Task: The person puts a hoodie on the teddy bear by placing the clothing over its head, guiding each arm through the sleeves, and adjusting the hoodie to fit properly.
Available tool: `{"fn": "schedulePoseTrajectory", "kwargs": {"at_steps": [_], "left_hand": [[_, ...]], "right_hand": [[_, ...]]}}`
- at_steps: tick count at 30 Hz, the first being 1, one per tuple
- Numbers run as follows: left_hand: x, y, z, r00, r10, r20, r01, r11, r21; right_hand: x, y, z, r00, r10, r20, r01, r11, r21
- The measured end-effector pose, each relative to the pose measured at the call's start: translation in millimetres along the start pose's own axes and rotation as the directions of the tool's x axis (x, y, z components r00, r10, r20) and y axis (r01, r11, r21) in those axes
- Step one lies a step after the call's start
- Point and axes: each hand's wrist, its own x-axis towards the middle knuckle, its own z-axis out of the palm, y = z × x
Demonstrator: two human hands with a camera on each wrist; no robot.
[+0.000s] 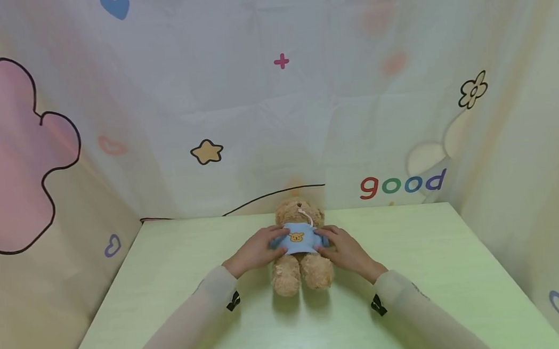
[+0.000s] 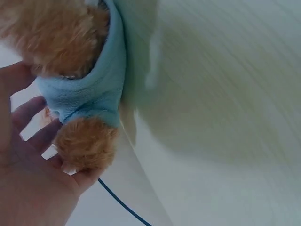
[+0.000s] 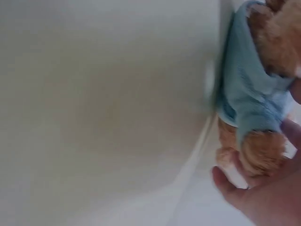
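Note:
A light-brown teddy bear (image 1: 299, 239) in a blue shirt with a bear-face print is near the table's back edge, head toward the backdrop and feet toward me. A white cord (image 1: 306, 215) shows by its head. My left hand (image 1: 257, 249) holds the bear's left-hand side in the head view, fingers on the shirt. On the opposite side, my right hand (image 1: 346, 249) holds it the same way. The left wrist view shows the shirt (image 2: 84, 92) and a furry paw (image 2: 87, 143) against my fingers. A paw (image 3: 262, 151) lies by my right palm in the right wrist view.
The pale green table (image 1: 172, 309) ends at a printed cloth backdrop (image 1: 236, 91), with more cloth along both sides. A thin dark cord (image 2: 123, 203) runs low in the left wrist view. Black bows (image 1: 233, 301) hang at both sleeve cuffs.

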Motion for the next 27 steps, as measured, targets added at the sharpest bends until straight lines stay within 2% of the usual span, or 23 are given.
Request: {"fn": "schedulePoseTrajectory", "kwargs": {"at_steps": [3,6,10,17,23,27], "left_hand": [[-0.8,0.7,-3.8,0.998,0.023,0.067,-0.020,0.998,-0.052],[-1.5,1.8,-7.0,0.997,0.001,0.080,0.003,0.999,-0.048],[-2.2,1.5,-9.9,0.998,-0.019,0.057,0.021,0.999,-0.039],[-3.0,-1.5,-15.8,1.000,-0.012,-0.025,0.010,0.998,-0.067],[-6.1,-2.0,-31.5,0.995,-0.088,-0.041,0.083,0.991,-0.104],[-7.0,4.8,-47.4,0.993,-0.062,-0.103,0.061,0.998,-0.018]], "right_hand": [[2.9,-6.2,-8.1,0.998,0.028,0.063,-0.026,0.999,-0.033],[5.1,-11.8,-15.1,0.994,0.031,0.106,-0.026,0.998,-0.052],[6.2,-16.9,-22.1,0.993,0.014,0.119,-0.009,0.999,-0.044],[7.2,-17.7,-29.1,0.998,-0.009,0.061,0.013,0.998,-0.059],[11.5,-20.9,-38.6,0.999,-0.024,0.028,0.026,0.996,-0.080],[14.2,-26.9,-48.5,0.999,-0.026,0.032,0.029,0.995,-0.095]]}}
